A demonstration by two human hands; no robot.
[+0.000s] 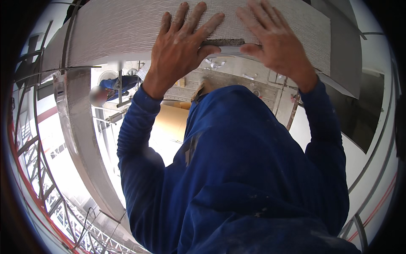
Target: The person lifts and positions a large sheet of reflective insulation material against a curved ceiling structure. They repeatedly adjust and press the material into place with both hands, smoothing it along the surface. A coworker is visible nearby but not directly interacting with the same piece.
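Both my hands lie with fingers spread on a wide grey panel [112, 31] with a rippled, woven-looking surface. My left hand [175, 48] is open on it, its thumb along the near edge. To the right, my right hand [277, 42] is open too, slightly blurred, its thumb pointing toward the left one. Between the thumbs shows a rough dark strip [224, 42] at the panel's near edge. Pale dust marks the fingers of both hands. Neither hand grips anything visible.
Below is a perforated metal deck [182, 93] beside a tan sheet [171, 120]. A person in blue [118, 84] is lower down at left, next to a thick grey beam [78, 114]. Metal trusses [63, 211] and red cables [27, 180] run along the left; a dark opening [359, 112] lies right.
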